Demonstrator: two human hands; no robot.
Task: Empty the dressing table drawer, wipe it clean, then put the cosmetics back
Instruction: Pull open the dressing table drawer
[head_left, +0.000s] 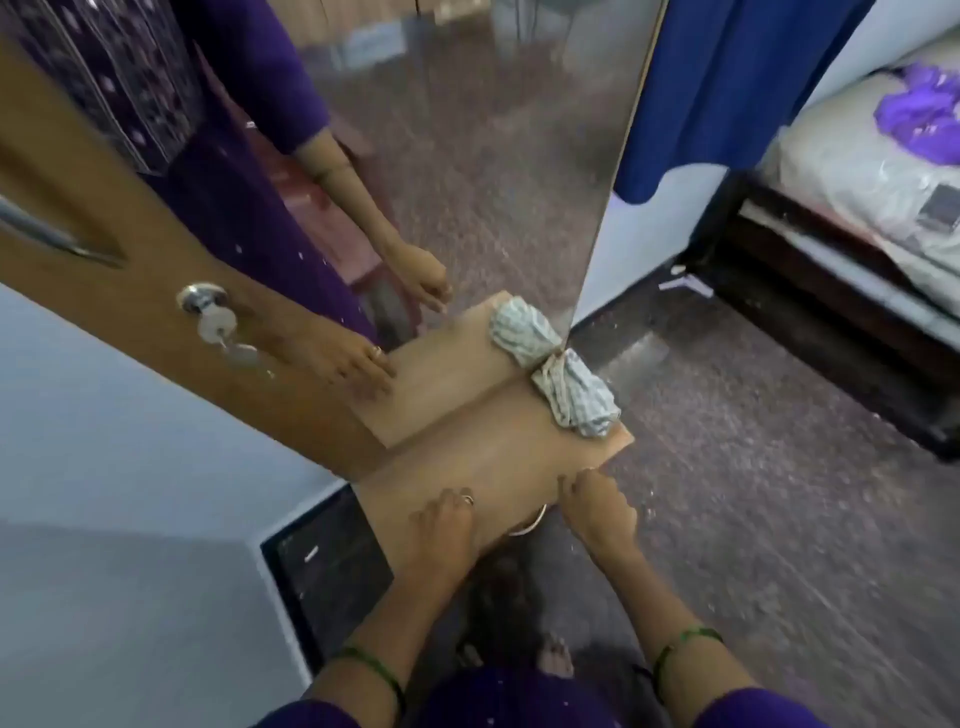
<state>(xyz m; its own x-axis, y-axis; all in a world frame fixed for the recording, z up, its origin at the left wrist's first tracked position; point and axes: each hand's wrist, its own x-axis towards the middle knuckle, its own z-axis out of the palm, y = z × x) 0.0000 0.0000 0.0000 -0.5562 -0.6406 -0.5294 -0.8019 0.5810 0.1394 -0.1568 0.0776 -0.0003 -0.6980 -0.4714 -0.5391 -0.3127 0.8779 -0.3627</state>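
The dressing table's wooden top (498, 457) juts out below a tall mirror (467, 182). A crumpled checked cloth (576, 397) lies on the top's back right corner, touching the mirror. My left hand (447, 525) rests palm down on the front of the top, fingers spread, holding nothing. My right hand (597, 506) is at the front right edge with its fingers curled. A curved silver drawer handle (530, 525) shows just under the edge between my hands. The drawer itself is hidden beneath the top, and no cosmetics are in view.
A wooden door (104, 249) with a lock and hanging keys (218, 325) stands at the left. A bed (857, 171) with a purple garment is at the right, beside a blue curtain (727, 88). A dark framed panel (322, 571) lies low at the left. My feet are below the table.
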